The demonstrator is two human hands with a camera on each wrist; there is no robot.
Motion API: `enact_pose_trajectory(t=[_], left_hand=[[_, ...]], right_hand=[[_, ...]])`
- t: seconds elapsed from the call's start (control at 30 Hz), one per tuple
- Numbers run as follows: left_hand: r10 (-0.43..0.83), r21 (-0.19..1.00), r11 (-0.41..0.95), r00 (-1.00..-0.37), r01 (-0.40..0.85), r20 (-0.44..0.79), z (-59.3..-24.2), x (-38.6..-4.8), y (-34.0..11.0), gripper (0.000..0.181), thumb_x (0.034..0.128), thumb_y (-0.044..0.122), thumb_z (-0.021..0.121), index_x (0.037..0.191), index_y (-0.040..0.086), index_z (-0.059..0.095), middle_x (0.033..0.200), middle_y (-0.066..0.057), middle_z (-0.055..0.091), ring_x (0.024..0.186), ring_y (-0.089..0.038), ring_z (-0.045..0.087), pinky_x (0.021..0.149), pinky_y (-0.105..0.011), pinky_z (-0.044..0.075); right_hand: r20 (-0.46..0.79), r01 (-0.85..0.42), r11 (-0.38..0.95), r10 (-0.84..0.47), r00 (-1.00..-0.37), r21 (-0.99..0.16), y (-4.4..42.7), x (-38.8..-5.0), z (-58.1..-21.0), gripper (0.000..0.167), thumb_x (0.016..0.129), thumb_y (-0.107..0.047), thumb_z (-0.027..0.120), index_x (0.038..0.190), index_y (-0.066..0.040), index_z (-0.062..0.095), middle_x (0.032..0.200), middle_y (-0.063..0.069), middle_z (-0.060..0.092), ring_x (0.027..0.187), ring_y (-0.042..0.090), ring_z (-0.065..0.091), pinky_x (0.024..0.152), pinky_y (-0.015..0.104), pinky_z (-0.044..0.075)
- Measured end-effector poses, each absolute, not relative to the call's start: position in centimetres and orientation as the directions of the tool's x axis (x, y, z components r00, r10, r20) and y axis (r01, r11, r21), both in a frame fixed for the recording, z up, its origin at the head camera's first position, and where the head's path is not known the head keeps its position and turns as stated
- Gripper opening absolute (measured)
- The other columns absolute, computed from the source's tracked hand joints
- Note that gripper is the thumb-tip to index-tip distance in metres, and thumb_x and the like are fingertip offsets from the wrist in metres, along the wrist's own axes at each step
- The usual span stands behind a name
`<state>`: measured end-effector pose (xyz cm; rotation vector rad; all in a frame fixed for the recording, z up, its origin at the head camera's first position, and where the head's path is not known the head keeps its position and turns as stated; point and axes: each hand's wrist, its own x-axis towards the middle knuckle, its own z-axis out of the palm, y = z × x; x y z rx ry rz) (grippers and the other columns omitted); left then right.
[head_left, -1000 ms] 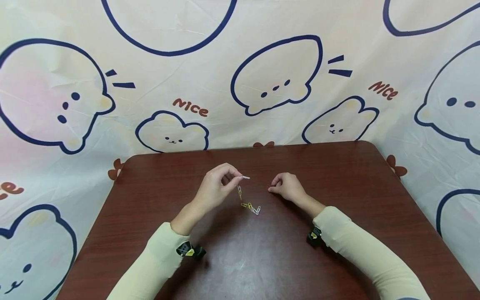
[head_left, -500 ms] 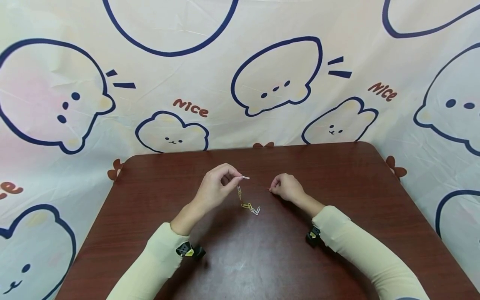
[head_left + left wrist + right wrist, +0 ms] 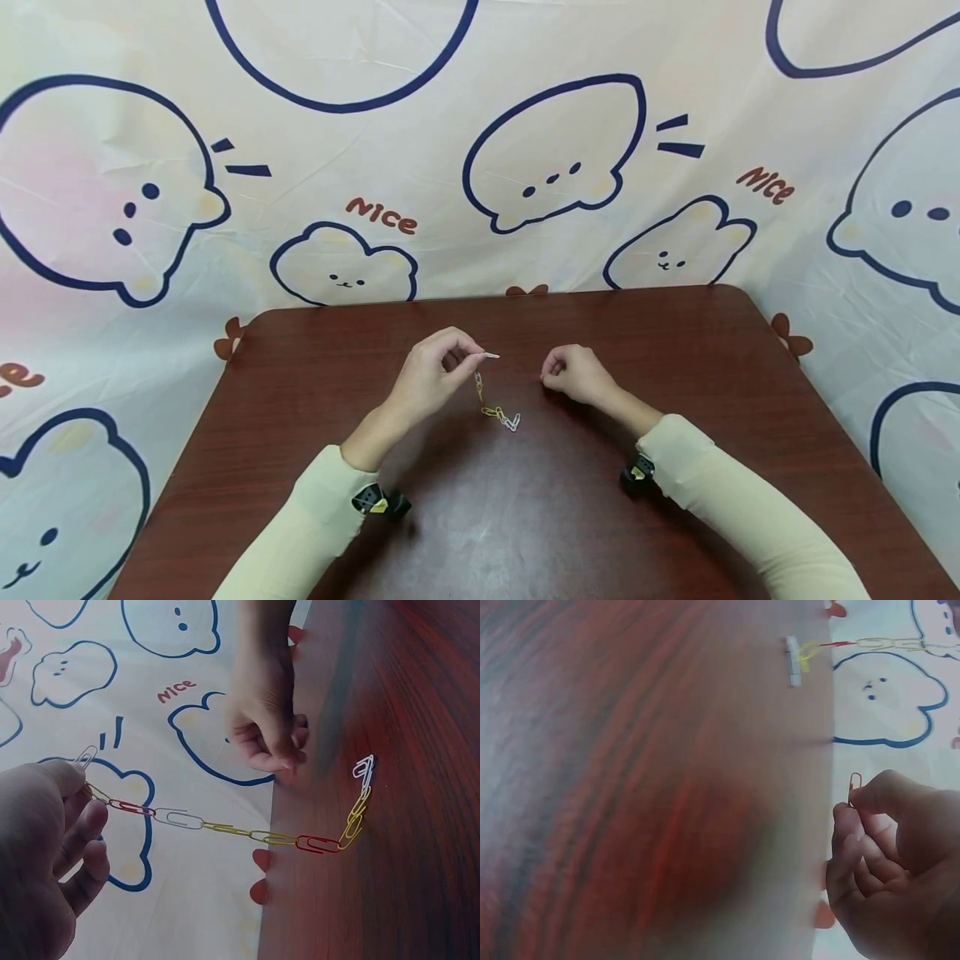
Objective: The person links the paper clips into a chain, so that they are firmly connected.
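Observation:
My left hand (image 3: pixel 435 367) pinches a white paper clip (image 3: pixel 88 756) between thumb and index finger. From it hangs a chain of linked paper clips (image 3: pixel 180 818) in yellow, red and white. The chain's lower end (image 3: pixel 498 414) lies on the table, with white clips last. To the right, my right hand (image 3: pixel 577 374) pinches a single red paper clip (image 3: pixel 856 781), which sticks up past the fingertips in the right wrist view. This red clip is apart from the chain. In the head view it is nearly hidden by the fingers.
A dark red-brown wooden table (image 3: pixel 480 517) lies beneath both hands. Behind it and at its sides hangs a pale cloth (image 3: pixel 435 150) with cartoon outlines. A small black camera (image 3: pixel 639 475) is strapped at the right wrist, another black camera (image 3: pixel 384 502) at the left.
My right hand has shifted very slightly to the right, and its forearm has swung a little outward. The left hand and the chain stay nearly still.

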<state>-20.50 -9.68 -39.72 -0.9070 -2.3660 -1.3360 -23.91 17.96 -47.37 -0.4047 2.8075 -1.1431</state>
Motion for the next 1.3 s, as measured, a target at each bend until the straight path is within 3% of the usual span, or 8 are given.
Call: enact_pose_trajectory(t=[0.13, 0.47, 1.03, 1.3], left_hand=[[0.383, 0.668, 0.376, -0.765, 0.642, 0.518, -39.8, -20.5, -9.6, 0.009, 0.0893, 0.003, 0.077, 0.094, 0.009, 0.072, 0.088, 0.002, 0.067, 0.071, -0.011, 0.058, 0.064, -0.026, 0.053], [0.372, 0.665, 0.388, -0.768, 0.638, 0.521, -39.8, -20.5, -9.4, 0.007, 0.0901, 0.006, 0.077, 0.094, 0.009, 0.072, 0.088, 0.001, 0.067, 0.071, -0.011, 0.058, 0.063, -0.026, 0.053], [0.359, 0.682, 0.400, -0.789, 0.613, 0.499, -39.5, -20.6, -9.2, 0.010, 0.0887, 0.003, 0.077, 0.095, 0.009, 0.072, 0.089, 0.001, 0.068, 0.072, -0.012, 0.058, 0.064, -0.027, 0.053], [0.370, 0.686, 0.385, -0.784, 0.617, 0.498, -39.4, -20.6, -9.1, 0.009, 0.0895, 0.003, 0.077, 0.095, 0.008, 0.072, 0.089, 0.000, 0.067, 0.072, -0.012, 0.058, 0.064, -0.026, 0.053]], right_hand=[[0.029, -0.220, 0.639, -0.295, -0.955, -0.737, 18.2, -23.6, -46.0, 0.009, 0.087, -0.008, 0.074, 0.080, -0.012, 0.071, 0.072, -0.002, 0.065, 0.066, 0.014, 0.057, 0.059, 0.028, 0.048], [0.072, -0.237, 0.558, -0.301, -0.951, -0.795, 18.6, -22.3, -41.9, 0.004, 0.089, -0.007, 0.074, 0.086, -0.008, 0.072, 0.079, 0.001, 0.068, 0.073, 0.020, 0.060, 0.064, 0.028, 0.050], [0.180, -0.325, 0.418, -0.350, -0.919, -0.848, 16.0, -20.5, -36.9, 0.004, 0.091, -0.009, 0.075, 0.090, -0.005, 0.074, 0.079, 0.004, 0.066, 0.067, 0.024, 0.053, 0.056, 0.027, 0.042], [0.195, -0.340, 0.409, -0.356, -0.914, -0.847, 14.4, -20.5, -36.1, 0.006, 0.091, -0.008, 0.075, 0.087, -0.013, 0.074, 0.079, 0.004, 0.066, 0.066, 0.023, 0.053, 0.057, 0.028, 0.043]])
